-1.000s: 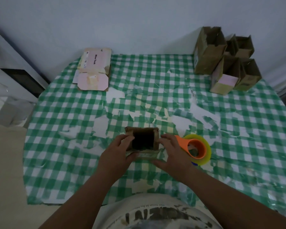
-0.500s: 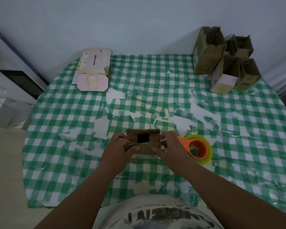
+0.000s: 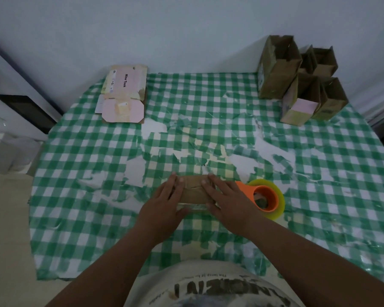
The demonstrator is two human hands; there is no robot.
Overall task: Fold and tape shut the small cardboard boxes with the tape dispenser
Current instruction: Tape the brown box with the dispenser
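A small brown cardboard box stands on the green checked tablecloth near the front middle. Its top flaps lie folded down and meet along a seam. My left hand presses on the box's left end, fingers over the top. My right hand lies flat on the right end, holding the flaps down. The orange tape dispenser with its yellowish tape roll lies on the table just right of my right hand, untouched.
Several open brown boxes stand at the back right corner. A stack of flattened pink and cream boxes lies at the back left. The cloth is worn with white torn patches. A wall runs behind the table.
The box's top was open with a dark hole showing. Both hands have pushed the flaps down and the top is now shut under my fingers.
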